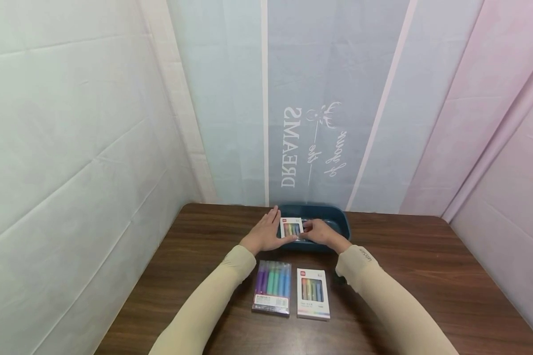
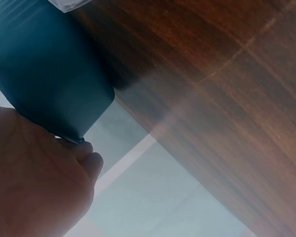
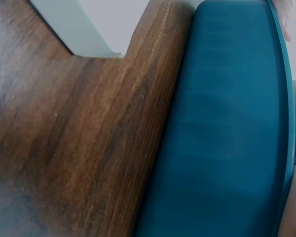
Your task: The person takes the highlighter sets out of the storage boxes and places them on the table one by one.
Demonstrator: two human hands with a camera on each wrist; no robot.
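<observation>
Both hands, left hand [image 1: 263, 235] and right hand [image 1: 321, 232], grasp a small white box of coloured pens [image 1: 291, 229] over the dark blue plastic tub [image 1: 337, 215].

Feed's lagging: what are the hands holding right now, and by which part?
A white marker box, over the teal tray: left hand at its left edge, right hand at its right.

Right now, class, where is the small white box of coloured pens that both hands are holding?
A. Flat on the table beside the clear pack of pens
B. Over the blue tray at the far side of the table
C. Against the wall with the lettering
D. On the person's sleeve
B: the head view shows the left hand and right hand holding the small box over the blue tray.
</observation>
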